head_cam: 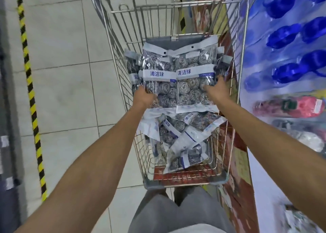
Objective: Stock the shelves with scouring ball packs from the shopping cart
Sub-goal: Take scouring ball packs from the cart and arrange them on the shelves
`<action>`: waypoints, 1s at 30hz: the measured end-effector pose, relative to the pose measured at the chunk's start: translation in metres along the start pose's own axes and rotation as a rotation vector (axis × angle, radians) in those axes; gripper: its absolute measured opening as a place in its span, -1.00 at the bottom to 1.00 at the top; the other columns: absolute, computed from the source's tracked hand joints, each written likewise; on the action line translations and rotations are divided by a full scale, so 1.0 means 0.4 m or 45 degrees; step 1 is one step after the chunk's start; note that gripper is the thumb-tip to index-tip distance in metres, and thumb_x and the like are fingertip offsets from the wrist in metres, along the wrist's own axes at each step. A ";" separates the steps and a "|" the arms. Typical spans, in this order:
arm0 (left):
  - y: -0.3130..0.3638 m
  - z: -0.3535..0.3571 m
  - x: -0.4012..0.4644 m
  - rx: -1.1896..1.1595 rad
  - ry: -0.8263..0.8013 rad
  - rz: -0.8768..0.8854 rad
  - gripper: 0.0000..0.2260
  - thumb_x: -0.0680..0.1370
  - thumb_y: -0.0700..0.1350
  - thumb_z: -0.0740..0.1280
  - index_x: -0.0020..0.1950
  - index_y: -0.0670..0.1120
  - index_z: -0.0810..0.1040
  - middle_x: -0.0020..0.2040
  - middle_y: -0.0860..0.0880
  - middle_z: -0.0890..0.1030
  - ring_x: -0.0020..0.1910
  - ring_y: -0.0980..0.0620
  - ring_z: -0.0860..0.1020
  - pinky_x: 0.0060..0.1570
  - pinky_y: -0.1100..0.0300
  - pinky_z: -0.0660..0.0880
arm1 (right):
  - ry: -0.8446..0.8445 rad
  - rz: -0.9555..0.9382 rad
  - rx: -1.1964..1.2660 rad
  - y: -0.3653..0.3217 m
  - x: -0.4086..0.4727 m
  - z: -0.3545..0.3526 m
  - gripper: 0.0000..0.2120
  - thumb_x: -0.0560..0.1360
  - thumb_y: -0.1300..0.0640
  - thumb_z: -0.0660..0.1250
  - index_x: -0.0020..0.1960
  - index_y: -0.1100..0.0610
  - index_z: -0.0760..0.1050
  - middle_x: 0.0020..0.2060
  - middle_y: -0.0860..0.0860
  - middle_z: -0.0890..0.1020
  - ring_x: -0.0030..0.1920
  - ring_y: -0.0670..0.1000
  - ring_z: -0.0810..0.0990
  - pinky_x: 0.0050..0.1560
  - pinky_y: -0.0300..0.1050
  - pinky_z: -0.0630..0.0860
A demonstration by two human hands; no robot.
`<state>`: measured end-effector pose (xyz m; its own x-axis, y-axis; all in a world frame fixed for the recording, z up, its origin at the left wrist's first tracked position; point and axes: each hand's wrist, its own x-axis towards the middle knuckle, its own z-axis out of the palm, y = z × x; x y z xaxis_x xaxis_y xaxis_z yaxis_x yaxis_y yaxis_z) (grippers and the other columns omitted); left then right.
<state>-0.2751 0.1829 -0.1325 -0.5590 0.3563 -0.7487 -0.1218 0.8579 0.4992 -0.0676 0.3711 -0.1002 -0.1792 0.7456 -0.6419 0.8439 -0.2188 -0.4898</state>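
Reaching into the cart (227,60), both hands (left hand (143,98), right hand (217,90)) are clasped around a bundle of packs (178,84); many loose packs (183,141) are left; none is seen shelved.

- I read 清洁球 in blue on the white band of the pack (159,74) that my left hand (144,96) grips.
- The same 清洁球 stands on the pack (195,70) that my right hand (216,90) grips.
- The loose packs (183,137) below my grip carry print too blurred to read.
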 end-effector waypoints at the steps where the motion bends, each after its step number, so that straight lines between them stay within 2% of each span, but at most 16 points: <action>1: 0.000 0.002 0.006 -0.017 0.031 0.007 -0.60 0.53 -0.21 0.51 0.30 -0.13 0.45 0.12 -0.07 0.61 -0.06 0.05 0.59 0.06 0.07 0.61 | 0.021 0.011 -0.019 0.001 0.005 0.006 -0.32 0.58 0.02 0.46 0.57 0.16 0.23 0.44 0.16 0.49 0.37 0.24 0.53 0.35 0.06 0.48; 2: 0.002 0.004 0.011 -0.033 0.052 0.016 -0.56 0.53 -0.19 0.52 0.34 -0.13 0.45 0.12 -0.04 0.61 -0.07 0.08 0.57 0.10 0.07 0.59 | 0.042 0.013 -0.046 0.002 0.010 0.011 -0.33 0.57 -0.01 0.48 0.54 0.16 0.27 0.39 0.15 0.53 0.26 0.21 0.60 0.22 -0.05 0.50; 4: 0.010 0.013 0.015 -0.090 0.071 0.021 -0.42 0.51 -0.10 0.55 0.46 -0.14 0.39 0.32 -0.10 0.57 0.15 -0.04 0.57 0.30 -0.02 0.52 | 0.077 0.002 -0.090 0.000 0.016 0.023 -0.30 0.52 -0.09 0.51 0.52 0.13 0.29 0.36 0.14 0.55 0.10 0.15 0.64 0.09 -0.11 0.53; 6: 0.019 0.026 0.018 -0.189 0.060 -0.042 -0.25 0.49 -0.01 0.57 0.56 -0.15 0.30 0.51 -0.15 0.45 0.44 -0.18 0.46 0.48 -0.16 0.38 | 0.077 0.020 -0.137 -0.002 0.019 0.033 -0.24 0.49 -0.18 0.52 0.52 0.07 0.27 0.40 0.15 0.53 0.19 0.23 0.64 0.19 0.11 0.60; 8: 0.020 0.041 0.020 -0.254 0.028 -0.071 -0.19 0.47 0.01 0.58 0.61 -0.13 0.26 0.56 -0.16 0.40 0.53 -0.22 0.38 0.50 -0.19 0.31 | 0.047 0.048 -0.116 -0.001 0.021 0.047 -0.19 0.48 -0.19 0.52 0.57 0.05 0.23 0.43 0.15 0.52 0.24 0.26 0.63 0.28 0.25 0.57; 10: 0.020 0.049 0.020 -0.275 -0.005 -0.050 -0.21 0.48 -0.02 0.58 0.61 -0.11 0.28 0.54 -0.16 0.43 0.51 -0.21 0.40 0.49 -0.18 0.32 | 0.009 0.029 0.020 0.002 0.020 0.064 -0.19 0.48 -0.13 0.54 0.59 0.06 0.24 0.47 0.12 0.48 0.35 0.25 0.56 0.42 0.24 0.46; 12: 0.023 0.046 0.014 -0.313 -0.014 -0.050 -0.24 0.48 -0.06 0.58 0.60 -0.09 0.32 0.51 -0.13 0.47 0.47 -0.19 0.44 0.49 -0.18 0.33 | -0.013 0.005 0.129 0.002 0.013 0.069 -0.17 0.47 -0.08 0.56 0.60 0.08 0.26 0.51 0.09 0.44 0.47 0.20 0.44 0.47 0.20 0.35; 16: 0.021 0.025 -0.028 -0.375 -0.038 -0.034 -0.32 0.48 -0.13 0.58 0.55 -0.07 0.39 0.40 -0.04 0.57 0.36 -0.10 0.53 0.49 -0.18 0.35 | -0.038 -0.009 0.252 0.010 -0.026 0.051 -0.18 0.50 -0.04 0.53 0.63 0.07 0.23 0.54 0.06 0.41 0.52 0.18 0.40 0.52 0.29 0.32; 18: 0.017 0.013 -0.067 -0.426 -0.034 -0.003 -0.32 0.49 -0.16 0.55 0.56 -0.04 0.36 0.35 0.03 0.58 0.28 0.00 0.55 0.47 -0.16 0.35 | -0.048 0.001 0.334 0.021 -0.068 0.034 -0.17 0.50 -0.01 0.53 0.65 0.04 0.19 0.57 0.04 0.37 0.53 0.17 0.38 0.52 0.31 0.31; 20: 0.017 -0.006 -0.116 -0.456 -0.024 0.022 -0.30 0.51 -0.18 0.53 0.60 -0.02 0.31 0.45 -0.02 0.52 0.32 0.00 0.54 0.46 -0.18 0.34 | -0.084 0.022 0.428 0.030 -0.119 0.020 -0.17 0.50 0.01 0.52 0.65 -0.01 0.18 0.55 0.04 0.40 0.44 0.20 0.49 0.45 0.32 0.42; 21: 0.017 -0.018 -0.141 -0.467 -0.029 0.046 -0.32 0.52 -0.20 0.51 0.59 -0.01 0.32 0.46 -0.02 0.53 0.27 0.03 0.56 0.45 -0.18 0.36 | -0.099 0.027 0.479 0.034 -0.146 0.013 -0.17 0.49 0.02 0.52 0.65 -0.03 0.19 0.54 0.04 0.43 0.40 0.19 0.54 0.42 0.31 0.46; 23: 0.010 -0.047 -0.192 -0.490 -0.046 0.089 -0.36 0.53 -0.23 0.50 0.56 0.01 0.35 0.43 -0.01 0.55 0.18 0.10 0.57 0.43 -0.18 0.37 | -0.094 0.031 0.563 0.047 -0.205 -0.002 -0.17 0.48 0.02 0.53 0.64 -0.05 0.19 0.53 0.03 0.43 0.42 0.16 0.51 0.41 0.23 0.47; 26: -0.022 -0.089 -0.270 -0.489 -0.065 0.112 -0.30 0.54 -0.23 0.50 0.61 0.06 0.29 0.52 -0.02 0.46 0.40 -0.05 0.48 0.44 -0.22 0.33 | -0.046 0.011 0.694 0.077 -0.323 -0.027 -0.14 0.38 -0.08 0.58 0.59 -0.06 0.30 0.44 -0.06 0.53 0.31 0.00 0.58 0.11 -0.12 0.55; 27: -0.035 -0.102 -0.298 -0.493 -0.084 0.126 -0.30 0.54 -0.24 0.50 0.60 0.08 0.30 0.51 -0.01 0.47 0.42 -0.07 0.47 0.42 -0.21 0.36 | -0.030 -0.004 0.742 0.092 -0.366 -0.034 -0.14 0.32 -0.12 0.59 0.55 -0.06 0.36 0.38 -0.08 0.58 0.24 -0.05 0.60 0.09 -0.13 0.56; 28: -0.052 -0.115 -0.326 -0.499 -0.112 0.152 -0.33 0.53 -0.24 0.50 0.55 0.11 0.35 0.44 0.02 0.52 0.38 -0.06 0.50 0.38 -0.18 0.42 | -0.008 0.006 0.788 0.109 -0.407 -0.041 -0.13 0.27 -0.15 0.60 0.52 -0.06 0.40 0.33 -0.09 0.61 0.21 -0.06 0.61 0.18 -0.02 0.57; 30: -0.083 -0.138 -0.381 -0.486 -0.187 0.199 -0.37 0.50 -0.24 0.53 0.47 0.15 0.41 0.32 0.09 0.59 0.27 -0.02 0.55 0.29 -0.10 0.50 | 0.045 0.055 0.867 0.145 -0.491 -0.054 -0.14 0.27 -0.14 0.64 0.50 -0.08 0.41 0.33 -0.05 0.62 0.28 0.05 0.59 0.35 0.23 0.48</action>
<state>-0.2313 0.0796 -0.0110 -0.4754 0.5433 -0.6919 -0.3549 0.6012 0.7159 0.0275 0.2255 0.0100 -0.1265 0.7448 -0.6552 0.3418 -0.5873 -0.7337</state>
